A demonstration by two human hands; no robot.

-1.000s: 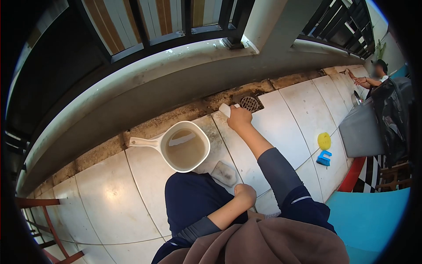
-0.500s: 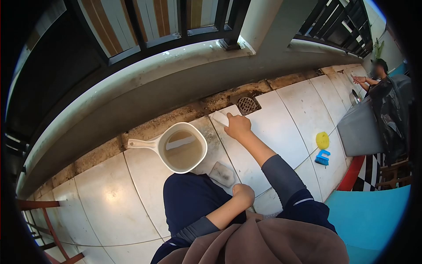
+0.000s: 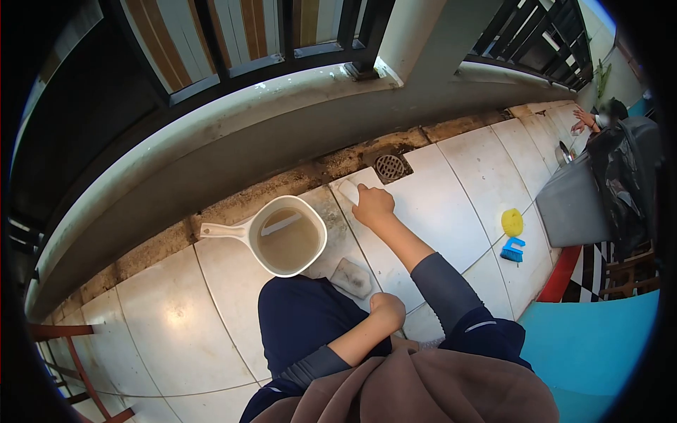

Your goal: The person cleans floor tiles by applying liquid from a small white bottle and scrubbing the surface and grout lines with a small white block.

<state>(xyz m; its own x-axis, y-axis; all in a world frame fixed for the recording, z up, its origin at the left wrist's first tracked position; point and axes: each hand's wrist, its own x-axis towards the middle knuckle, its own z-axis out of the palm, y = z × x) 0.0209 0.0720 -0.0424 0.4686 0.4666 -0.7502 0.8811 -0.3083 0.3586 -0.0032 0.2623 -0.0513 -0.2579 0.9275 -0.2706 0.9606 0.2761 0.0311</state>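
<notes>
Right hand (image 3: 374,205): grasping white oblong block (image 3: 348,191), left of round drain grate (image 3: 389,167). Left hand (image 3: 388,310): nearer wearer than grate; grip cannot be determined. White handled dipper (image 3: 323,248), cloudy water inside: farther left of grate.

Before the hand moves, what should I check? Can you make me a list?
1. Right hand has hold of the block: ok.
2. Dipper standing up, with water in it: ok.
3. Drain not covered by the block: ok.
4. Tile beside the dipper clean: not ok, it has gray smudges.
5. Left hand empty: cannot tell, its fingers are hidden.
6. Sponge and brush apart from the right hand: ok.
</notes>
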